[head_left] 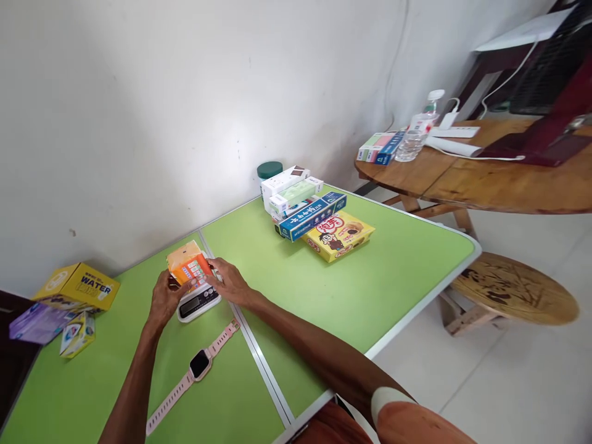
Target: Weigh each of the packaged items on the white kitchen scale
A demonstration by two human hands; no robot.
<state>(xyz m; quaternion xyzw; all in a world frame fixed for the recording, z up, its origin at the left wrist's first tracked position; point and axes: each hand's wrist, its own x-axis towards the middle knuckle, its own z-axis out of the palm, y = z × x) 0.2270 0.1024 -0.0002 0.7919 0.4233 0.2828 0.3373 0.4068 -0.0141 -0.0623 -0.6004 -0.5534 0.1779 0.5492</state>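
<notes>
Between my two hands is an orange tissue pack (189, 264) with a pale top face, above a small white kitchen scale (200, 305). My left hand (167, 299) grips its left and front side, thumb across the front. At the right side, my right hand (229, 282) closes its fingers against the pack, close to the scale's edge. The scale's display and buttons show in front; its platform is mostly hidden, so I cannot tell whether the pack touches it. A pink-strapped watch (200, 364) lies stretched out nearer to me.
A yellow WATER box (86, 287), a purple pack (44, 322) and a small yellow-white box (78, 335) are at left. Stacked boxes, including a blue toothpaste box (312, 216) and a yellow snack box (341, 237), stand right of centre. A wooden table (416, 185) and stool (518, 290) are beyond.
</notes>
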